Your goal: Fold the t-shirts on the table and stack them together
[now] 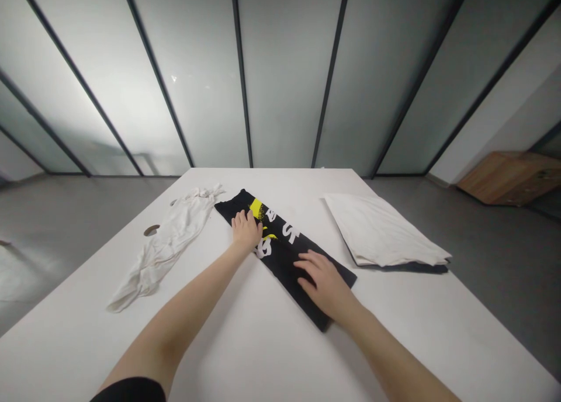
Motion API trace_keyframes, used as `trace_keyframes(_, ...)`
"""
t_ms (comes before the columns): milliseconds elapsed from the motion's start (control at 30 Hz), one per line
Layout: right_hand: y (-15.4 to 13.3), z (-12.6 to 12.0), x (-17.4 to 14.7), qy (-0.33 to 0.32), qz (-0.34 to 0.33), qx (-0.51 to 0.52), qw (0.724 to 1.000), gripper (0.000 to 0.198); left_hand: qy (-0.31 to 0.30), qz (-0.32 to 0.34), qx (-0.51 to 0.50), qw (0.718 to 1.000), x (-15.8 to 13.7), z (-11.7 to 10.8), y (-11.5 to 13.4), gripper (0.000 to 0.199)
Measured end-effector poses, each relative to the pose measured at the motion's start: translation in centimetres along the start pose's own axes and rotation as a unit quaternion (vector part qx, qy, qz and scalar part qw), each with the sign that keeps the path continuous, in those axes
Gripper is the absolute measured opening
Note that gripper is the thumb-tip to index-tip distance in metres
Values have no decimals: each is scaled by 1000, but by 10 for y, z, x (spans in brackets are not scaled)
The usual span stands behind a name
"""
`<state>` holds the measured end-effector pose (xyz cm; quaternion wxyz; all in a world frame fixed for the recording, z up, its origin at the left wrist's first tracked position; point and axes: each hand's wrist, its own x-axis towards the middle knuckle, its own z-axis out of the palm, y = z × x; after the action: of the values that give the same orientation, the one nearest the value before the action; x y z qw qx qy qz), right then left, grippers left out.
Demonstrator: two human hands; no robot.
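A black T-shirt with white letters and a yellow print lies folded into a long strip, slanting across the middle of the white table. My left hand rests flat on its far part beside the yellow print, fingers stretched out. Nearer to me, my right hand lies on the plain black end with its fingers spread. Neither hand grips the cloth. Parts of the print are hidden under my left hand.
On the right of the table lies a folded white garment on top of a dark one. A crumpled white garment stretches along the left side, near a round cable hole. Frosted glass panels stand behind.
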<state>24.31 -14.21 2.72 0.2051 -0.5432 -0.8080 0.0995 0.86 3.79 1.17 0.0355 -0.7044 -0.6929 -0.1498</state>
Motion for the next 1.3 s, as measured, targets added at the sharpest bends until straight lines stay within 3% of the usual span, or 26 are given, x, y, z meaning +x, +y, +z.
trace_keyframes(133, -24, 21, -2, -130, -15, -5, 991, 64, -66, -7, 13, 998, -11, 10, 17, 77)
trace_keyframes(267, -32, 20, -3, -176, 4, -15, 984, 69, -94, -13, 17, 995, -3, 13, 19, 83)
trace_keyframes(500, -31, 15, -4, -173, 49, -13, 984, 65, -108, -22, 19, 994, 11, 10, 18, 86)
trace_keyframes(633, -23, 14, -3, -136, 105, -37, 984, 66, -109, -28, 19, 994, 13, 10, 19, 88)
trace_keyframes(767, -17, 14, 3, -89, 158, -78, 980, 60, -56, -29, 38, 997, 1, 7, 31, 84)
trace_keyframes(833, -16, 18, 5, -56, 151, -92, 983, 55, -29, -15, 38, 999, -9, 7, 40, 85)
trace_keyframes(933, -14, 26, 6, -25, 109, -100, 989, 58, -60, -16, 18, 998, -22, 10, 53, 88)
trace_keyframes(1100, -12, 35, -1, -72, 108, -73, 989, 67, -84, -19, 9, 996, -22, 17, 58, 89)
trace_keyframes(1300, -14, 25, -4, -99, 120, -38, 987, 71, -83, -5, 17, 996, -12, 20, 52, 91)
